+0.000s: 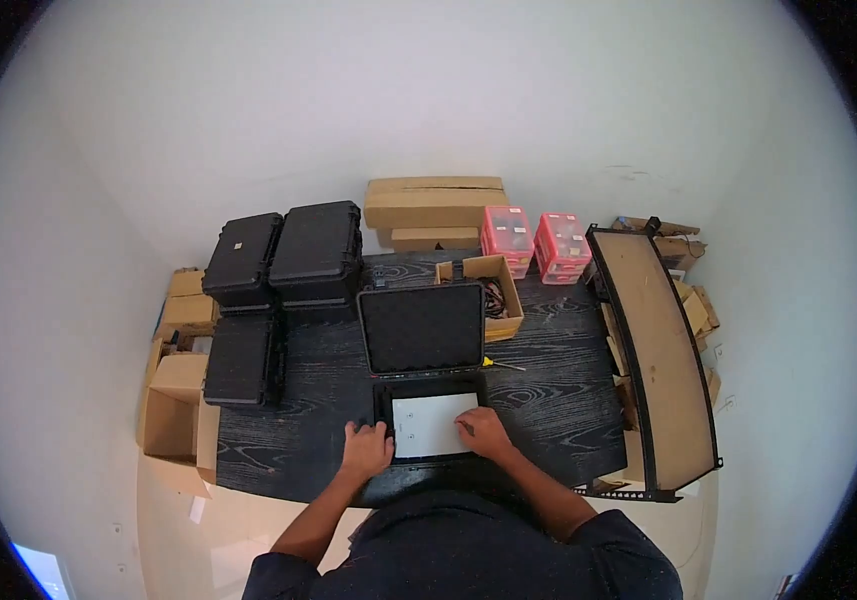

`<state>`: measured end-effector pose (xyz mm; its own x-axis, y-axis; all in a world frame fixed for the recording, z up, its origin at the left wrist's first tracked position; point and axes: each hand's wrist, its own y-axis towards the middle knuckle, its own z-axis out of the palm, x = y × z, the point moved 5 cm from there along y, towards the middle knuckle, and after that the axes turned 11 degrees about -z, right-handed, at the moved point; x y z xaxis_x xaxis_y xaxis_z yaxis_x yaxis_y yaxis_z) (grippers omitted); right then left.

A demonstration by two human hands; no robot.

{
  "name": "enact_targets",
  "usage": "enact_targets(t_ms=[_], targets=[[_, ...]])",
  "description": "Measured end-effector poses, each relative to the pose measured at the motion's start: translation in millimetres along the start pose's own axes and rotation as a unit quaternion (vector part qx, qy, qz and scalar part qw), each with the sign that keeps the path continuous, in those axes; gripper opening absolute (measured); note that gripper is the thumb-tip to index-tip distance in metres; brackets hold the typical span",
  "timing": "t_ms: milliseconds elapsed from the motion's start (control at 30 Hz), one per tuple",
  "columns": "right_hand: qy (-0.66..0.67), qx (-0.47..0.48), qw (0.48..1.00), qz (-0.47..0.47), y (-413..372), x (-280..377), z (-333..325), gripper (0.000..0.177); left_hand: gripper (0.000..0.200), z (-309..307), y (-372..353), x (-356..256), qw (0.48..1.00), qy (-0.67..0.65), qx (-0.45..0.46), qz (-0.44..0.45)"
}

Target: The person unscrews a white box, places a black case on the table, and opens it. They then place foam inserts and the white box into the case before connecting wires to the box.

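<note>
An open black hard case (384, 390) lies on the dark table in front of me, its foam-lined lid (422, 330) raised at the back. Inside it rests a flat white panel or sheet (433, 425) with a few small dark marks. My left hand (368, 449) is at the case's left edge, fingers stretched out and somewhat apart. Over the panel's right side, my right hand (484, 433) has its fingers curled together; whatever they pinch is too small and dark to name.
Black hard cases (316, 243) stand at the left, beside cardboard boxes (173, 420). Behind the lid are a carton of cables (506, 325) and pink drawer boxes (508, 240). A yellow-handled screwdriver (493, 363) lies right of the lid. A black-framed panel (663, 370) leans along the right edge.
</note>
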<state>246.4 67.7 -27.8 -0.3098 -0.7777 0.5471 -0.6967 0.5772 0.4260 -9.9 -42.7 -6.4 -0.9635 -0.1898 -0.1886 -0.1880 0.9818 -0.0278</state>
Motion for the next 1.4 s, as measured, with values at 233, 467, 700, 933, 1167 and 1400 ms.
enact_targets(t_ms=[233, 467, 700, 933, 1167, 1400], targets=[[-0.019, -0.031, 0.999, -0.023, -7.2, -1.6, 5.1, 0.011, 0.028, -24.5, -5.4, 18.0, 0.985, -0.069, 0.063, 0.146], [-0.017, -0.001, 1.0, -0.018, -6.6, 0.4, 5.7, 0.013, 0.022, -1.1, -4.0, 15.3, 0.994, -0.019, 0.031, 0.103], [-0.04, 0.007, 0.999, -0.032, -7.9, 1.6, 8.2, 0.012, 0.027, -12.7, -7.3, 4.3, 0.986, -0.003, 0.037, 0.16], [-0.039, 0.01, 0.999, -0.018, -8.8, -1.4, 11.7, 0.014, 0.026, -23.9, 4.2, 18.4, 0.975, -0.078, 0.04, 0.205], [-0.037, 0.02, 0.999, -0.012, -8.1, -0.1, 9.1, 0.014, 0.022, -10.2, 3.4, 16.8, 0.983, -0.015, 0.041, 0.176], [-0.038, 0.026, 0.999, -0.009, -8.1, -1.1, 11.2, 0.014, 0.023, -10.6, 1.8, 18.4, 0.98, -0.006, 0.071, 0.186]])
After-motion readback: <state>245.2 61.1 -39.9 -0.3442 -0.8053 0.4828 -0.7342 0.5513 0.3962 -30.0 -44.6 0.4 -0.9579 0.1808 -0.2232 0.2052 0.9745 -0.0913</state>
